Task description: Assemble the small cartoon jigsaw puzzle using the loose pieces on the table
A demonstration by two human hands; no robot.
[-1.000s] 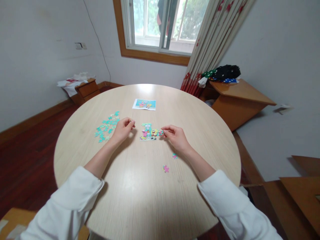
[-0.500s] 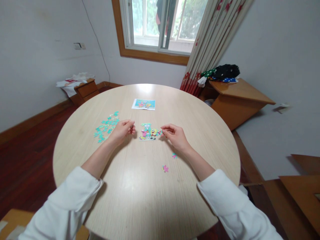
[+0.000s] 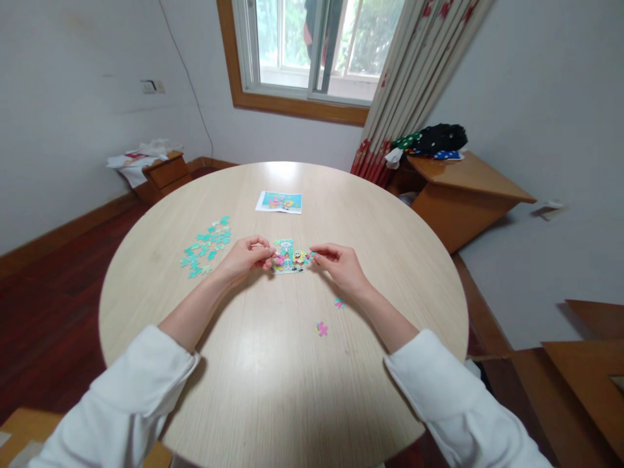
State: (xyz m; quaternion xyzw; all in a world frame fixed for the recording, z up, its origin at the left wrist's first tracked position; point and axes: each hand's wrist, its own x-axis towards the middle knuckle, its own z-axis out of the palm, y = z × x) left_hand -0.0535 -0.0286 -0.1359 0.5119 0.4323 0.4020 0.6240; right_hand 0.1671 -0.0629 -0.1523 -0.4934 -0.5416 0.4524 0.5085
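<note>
A partly joined jigsaw puzzle [image 3: 286, 260] with cartoon figures, one of them a yellow square one, lies flat mid-table. My left hand [image 3: 249, 259] has its thumb and fingertips closed at the puzzle's left edge, covering part of it. On the opposite side, my right hand [image 3: 338, 263] pinches a small puzzle piece [image 3: 309, 257] against the right edge; whether it is locked in cannot be made out. Below my right hand lie two loose pieces: a pink and teal piece [image 3: 339, 303] and a mostly pink piece [image 3: 322, 329].
The round pale wooden table [image 3: 273, 390] holds a spread of teal loose pieces [image 3: 205, 248] on the left. A printed picture card [image 3: 279, 202] lies behind the puzzle. Beyond the table are a wooden cabinet [image 3: 472, 175] with clothes and a curtain [image 3: 404, 78].
My left hand has moved right, from beside the puzzle onto its left edge. My right hand stays at the right edge with the piece, shifting only slightly.
</note>
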